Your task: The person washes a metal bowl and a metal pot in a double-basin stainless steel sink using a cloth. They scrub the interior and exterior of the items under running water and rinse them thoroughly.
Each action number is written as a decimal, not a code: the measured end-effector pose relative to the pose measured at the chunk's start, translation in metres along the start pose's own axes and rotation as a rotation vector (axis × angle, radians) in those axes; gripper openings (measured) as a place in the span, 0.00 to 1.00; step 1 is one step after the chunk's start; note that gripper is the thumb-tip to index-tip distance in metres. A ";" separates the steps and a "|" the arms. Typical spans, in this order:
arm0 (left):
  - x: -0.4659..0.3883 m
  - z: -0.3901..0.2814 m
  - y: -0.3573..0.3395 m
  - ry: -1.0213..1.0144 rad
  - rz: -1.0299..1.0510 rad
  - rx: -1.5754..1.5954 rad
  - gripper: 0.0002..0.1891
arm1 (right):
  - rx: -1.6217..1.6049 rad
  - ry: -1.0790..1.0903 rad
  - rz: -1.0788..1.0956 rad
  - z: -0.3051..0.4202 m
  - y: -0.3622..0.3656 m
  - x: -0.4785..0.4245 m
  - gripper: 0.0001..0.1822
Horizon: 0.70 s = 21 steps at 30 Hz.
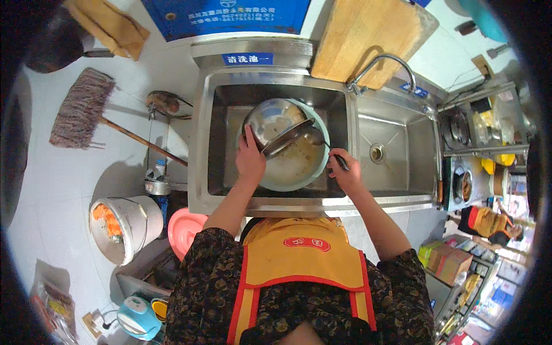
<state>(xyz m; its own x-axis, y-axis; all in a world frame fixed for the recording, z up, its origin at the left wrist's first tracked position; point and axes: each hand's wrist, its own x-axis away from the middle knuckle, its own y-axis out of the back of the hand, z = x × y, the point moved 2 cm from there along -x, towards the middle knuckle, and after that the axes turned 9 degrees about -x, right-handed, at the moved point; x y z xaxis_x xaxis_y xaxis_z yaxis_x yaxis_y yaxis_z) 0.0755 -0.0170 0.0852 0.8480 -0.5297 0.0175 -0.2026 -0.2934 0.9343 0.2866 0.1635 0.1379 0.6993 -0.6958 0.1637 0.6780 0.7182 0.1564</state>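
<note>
My left hand (251,158) grips the rim of a shiny metal bowl (276,120), which is tilted on its side over a pale green basin (325,161). Cloudy water (291,166) with brown bits lies in the basin. The basin sits in the left compartment of a stainless steel sink (224,172). In my right hand (346,170) is the black handle of a ladle (317,137). Its dark head is at the bowl's lower right rim, above the water; whether they touch I cannot tell.
A curved faucet (388,58) rises behind the divider, by the right sink compartment (381,172). A wooden cutting board (366,39) leans at the back. To the left are a mop (82,110), a white bucket (146,220) and a pink basin (181,230). Another person (487,222) is far right.
</note>
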 end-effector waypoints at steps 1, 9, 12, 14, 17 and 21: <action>-0.004 -0.002 -0.006 -0.039 0.014 -0.033 0.47 | 0.059 0.043 -0.017 -0.017 -0.001 -0.002 0.09; -0.009 -0.011 -0.035 -0.060 0.049 -0.117 0.49 | 0.255 0.052 -0.024 -0.068 -0.025 -0.006 0.10; -0.010 -0.001 -0.050 0.031 0.009 0.014 0.48 | 0.129 -0.080 -0.051 -0.079 -0.029 -0.012 0.09; -0.017 0.014 -0.058 0.143 0.061 0.143 0.46 | -0.040 -0.280 -0.096 -0.082 -0.024 -0.017 0.08; -0.027 0.035 -0.056 0.297 0.219 0.302 0.43 | -0.248 -0.428 -0.129 -0.093 -0.007 -0.030 0.08; -0.026 0.081 -0.067 0.367 0.177 0.520 0.34 | -0.555 -0.478 -0.248 -0.094 0.001 -0.058 0.09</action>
<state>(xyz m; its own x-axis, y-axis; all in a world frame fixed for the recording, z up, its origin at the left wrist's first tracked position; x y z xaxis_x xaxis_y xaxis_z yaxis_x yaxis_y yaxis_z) 0.0273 -0.0475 -0.0068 0.8735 -0.3267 0.3610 -0.4863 -0.6214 0.6143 0.2687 0.2043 0.0367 0.4239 -0.6695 0.6100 0.9045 0.3472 -0.2474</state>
